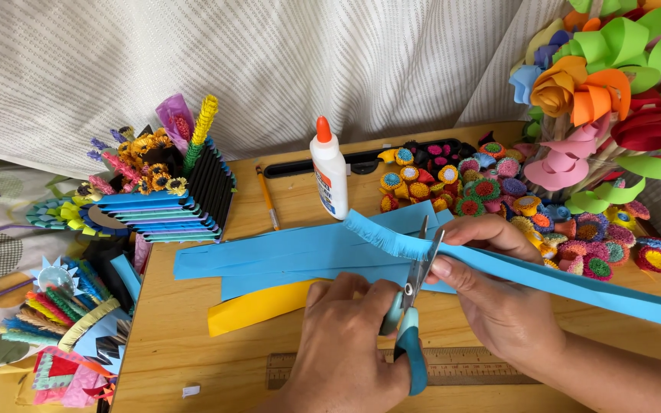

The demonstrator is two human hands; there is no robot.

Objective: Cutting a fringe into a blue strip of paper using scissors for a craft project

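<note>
My left hand [338, 352] grips teal-handled scissors [413, 321], whose blades point up and away into the edge of a long blue paper strip [575, 287]. My right hand [499, 298] pinches this strip just right of the blades and holds it above the table. To the left of the blades, the strip's end [380, 233] is cut into a fine fringe. The strip runs off toward the lower right edge of the view.
More blue strips [284, 256] and a yellow strip [258, 306] lie on the wooden table [193, 344]. A ruler [468, 367] lies near me. Behind stand a glue bottle [329, 172], a pencil [268, 199], small quilled paper flowers [499, 191], a paper rose bouquet [613, 84] and a paper holder [185, 199].
</note>
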